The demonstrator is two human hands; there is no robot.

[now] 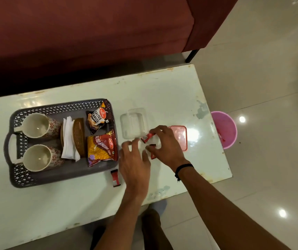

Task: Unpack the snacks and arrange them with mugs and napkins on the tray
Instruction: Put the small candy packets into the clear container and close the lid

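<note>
On the glossy white table (171,91) sat a grey perforated plastic tray (25,177) holding two floral ceramic mugs (36,125) at its left, white paper napkins (68,138) in a brown wicker holder, and two snack packets — salted peanuts (97,118) and yellow aloo bhujia (101,149). Just right of the tray, a clear plastic container (133,121) stood open beside its pink lid (179,136). The right hand (164,143) pinched a small red-and-white wrapper (147,137) (motion-blurred); the left hand (135,163) hovered with fingers spread, gripping nothing. Another red wrapper scrap (115,178) lay by the tray's near corner.
</note>
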